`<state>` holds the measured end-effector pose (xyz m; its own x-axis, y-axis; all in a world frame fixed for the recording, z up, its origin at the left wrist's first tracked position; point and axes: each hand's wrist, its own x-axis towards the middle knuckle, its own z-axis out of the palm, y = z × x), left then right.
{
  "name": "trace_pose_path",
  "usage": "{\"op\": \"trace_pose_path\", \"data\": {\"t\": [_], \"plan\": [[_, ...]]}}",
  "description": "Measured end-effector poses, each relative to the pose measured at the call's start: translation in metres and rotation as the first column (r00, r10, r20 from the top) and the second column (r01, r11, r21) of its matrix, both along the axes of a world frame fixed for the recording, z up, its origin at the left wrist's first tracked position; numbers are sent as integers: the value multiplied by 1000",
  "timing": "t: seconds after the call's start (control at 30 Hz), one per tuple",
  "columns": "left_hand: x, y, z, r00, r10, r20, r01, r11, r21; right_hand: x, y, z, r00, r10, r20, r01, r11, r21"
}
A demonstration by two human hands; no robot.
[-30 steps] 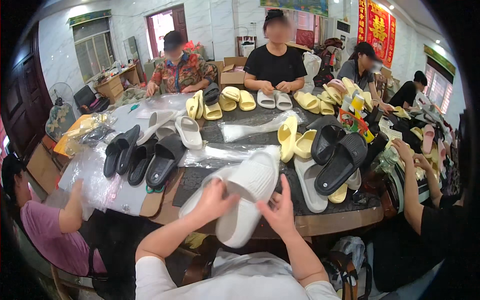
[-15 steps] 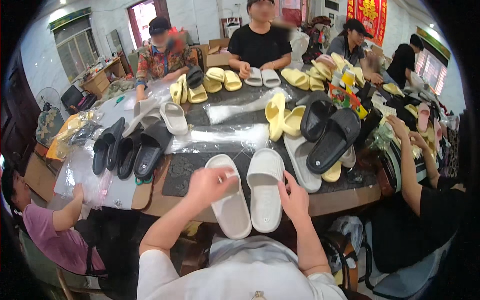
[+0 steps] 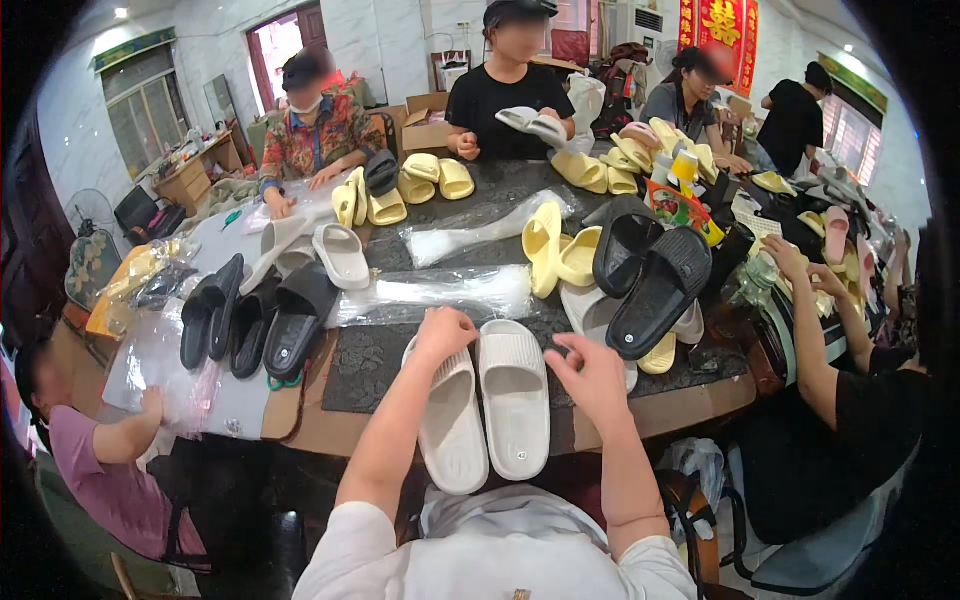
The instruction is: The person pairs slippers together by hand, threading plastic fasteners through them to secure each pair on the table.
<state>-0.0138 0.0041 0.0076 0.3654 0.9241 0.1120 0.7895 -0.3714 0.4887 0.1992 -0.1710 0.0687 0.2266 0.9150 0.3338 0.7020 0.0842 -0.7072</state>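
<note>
A pair of off-white slide slippers lies side by side at the near table edge, toes pointing away from me. My left hand is over the toe strap of the left slide, its fingers curled and pressed together; whether something small is between them is hidden. Just right of the right slide, my right hand hovers apart from it, thumb and forefinger spread, holding nothing I can see. A small round sticker shows on the right slide's heel.
Black slides and yellow slides lie to the right, other black slides to the left. Beyond my hands are stacks of clear plastic bags. Co-workers sit or stand around the table; one opposite holds light slides.
My left hand has moved from inside the left slide's strap to above its toe. My right hand has come off the right slide's edge. The person opposite has lifted a pair of light slides.
</note>
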Motion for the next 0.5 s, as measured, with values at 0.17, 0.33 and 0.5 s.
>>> {"op": "trace_pose_path", "data": {"t": [0.17, 0.33, 0.5], "plan": [[-6, 14, -15, 735, 79, 673, 2, 993, -119, -11, 82, 4, 992, 107, -64, -87, 962, 259], [-1, 11, -12, 663, 111, 740, 24, 985, -169, -24, 147, -39, 990, 13, -142, 4, 993, 115], [-4, 10, -12, 744, 92, 662, 5, 990, -142, -39, 142, -60, 931, 267, -250, -231, 959, 165]]}}
